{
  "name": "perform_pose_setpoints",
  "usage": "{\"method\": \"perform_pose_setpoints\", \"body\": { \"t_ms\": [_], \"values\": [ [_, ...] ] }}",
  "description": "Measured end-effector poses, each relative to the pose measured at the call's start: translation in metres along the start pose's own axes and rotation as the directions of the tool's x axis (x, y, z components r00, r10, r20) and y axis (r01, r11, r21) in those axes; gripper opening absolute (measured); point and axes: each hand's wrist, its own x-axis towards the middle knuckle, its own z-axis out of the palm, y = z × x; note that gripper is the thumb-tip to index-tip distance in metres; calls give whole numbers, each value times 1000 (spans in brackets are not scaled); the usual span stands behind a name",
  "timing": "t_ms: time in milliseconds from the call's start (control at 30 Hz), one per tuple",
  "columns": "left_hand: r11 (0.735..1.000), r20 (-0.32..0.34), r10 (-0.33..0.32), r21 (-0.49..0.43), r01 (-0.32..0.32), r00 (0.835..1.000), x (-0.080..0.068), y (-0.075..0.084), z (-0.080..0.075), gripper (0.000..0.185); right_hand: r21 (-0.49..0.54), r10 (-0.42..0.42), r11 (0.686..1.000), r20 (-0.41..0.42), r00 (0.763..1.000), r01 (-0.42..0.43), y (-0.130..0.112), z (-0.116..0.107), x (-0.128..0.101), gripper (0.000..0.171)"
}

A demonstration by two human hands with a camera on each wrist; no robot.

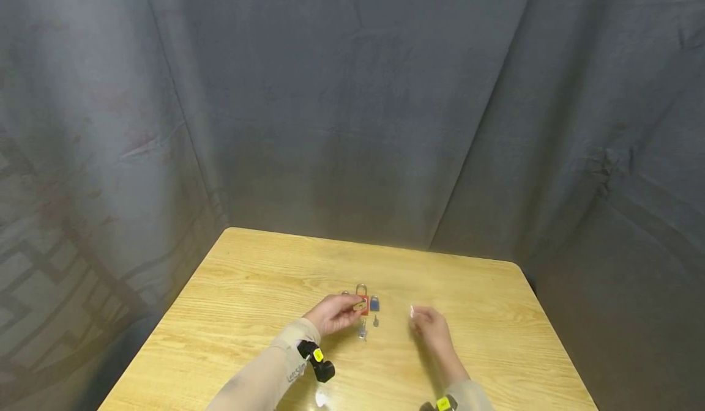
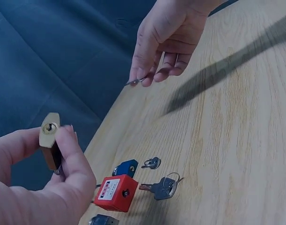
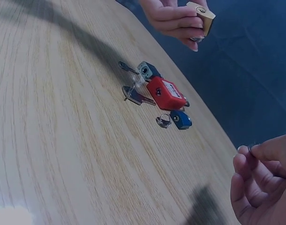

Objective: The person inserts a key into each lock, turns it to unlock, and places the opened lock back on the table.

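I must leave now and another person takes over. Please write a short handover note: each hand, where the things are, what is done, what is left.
Left hand grips the brass padlock, keyhole facing out, off the table.
Right hand pinches a small key, apart from that lock.
On the table: red padlock, blue padlock, dark padlock, loose keys.
Done: lock and key picked up.
Left: the key is not yet in the keyhole.

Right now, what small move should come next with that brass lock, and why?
Probably bring the right hand with its pinched key across to the brass padlock: the left hand holds it off the table with the keyhole facing outward, and the two are apart.
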Motion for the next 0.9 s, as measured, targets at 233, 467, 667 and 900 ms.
{"method": "perform_pose_setpoints", "body": {
  "t_ms": [233,467,667,900],
  "values": [
    [973,-24,94,215,-87,995,-2,3,6,58,17,24,1000,0,1000,-24,0,0,-1,32],
    [959,-50,124,263,-106,991,-3,3,7,57,20,20,1000,-4,1000,-20,1,1,-1,30],
    [966,-46,93,248,-78,995,-3,3,6,50,32,13,999,-6,1000,-13,3,1,0,28],
    [979,-47,68,197,-58,997,0,3,6,37,68,15,998,2,1000,-15,1,2,-2,29]
  ]
}}
